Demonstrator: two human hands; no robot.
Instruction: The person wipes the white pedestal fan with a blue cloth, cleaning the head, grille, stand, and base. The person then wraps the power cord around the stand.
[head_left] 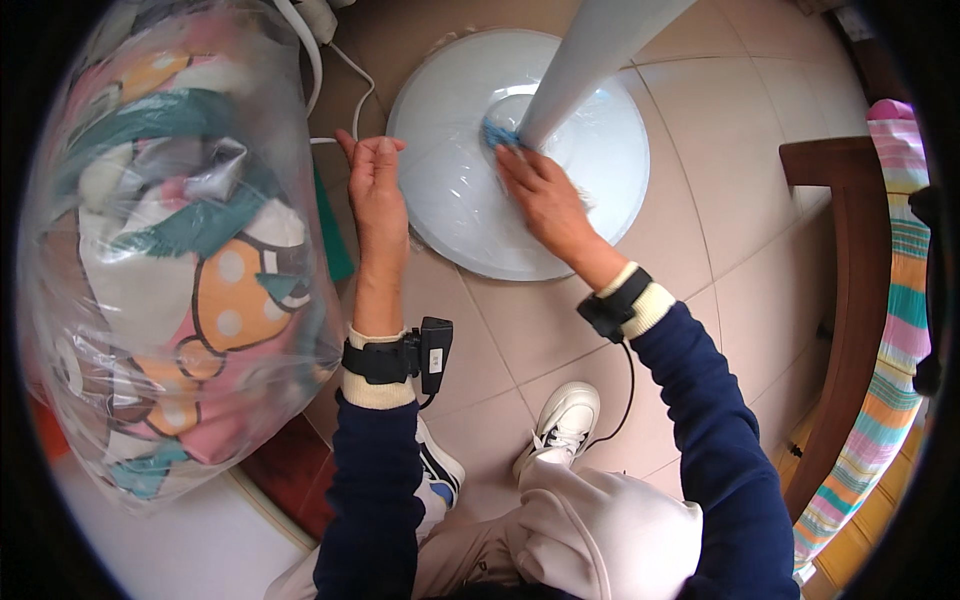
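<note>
A round pale base (440,140), seemingly of a floor fan or stand, lies on the floor with a thick grey-white pole (590,65) rising from its middle, leaning up to the right in view. My right hand (545,200) presses a blue cloth (500,133) against the foot of the pole, its fingers closed over the cloth. At the left rim of the base hovers my left hand (378,195), fingers loosely bent and apart, with nothing visible in it. A white cord (370,85) runs down close to its fingertips, and whether they touch cannot be told.
On the left stands a big clear plastic bag (190,250) of printed, colourful fabric. To the right is a dark wooden frame (850,260) with a striped cloth (908,260) beside it. My shoe (568,420) rests on the tiled floor (500,340) near a black cable (630,400).
</note>
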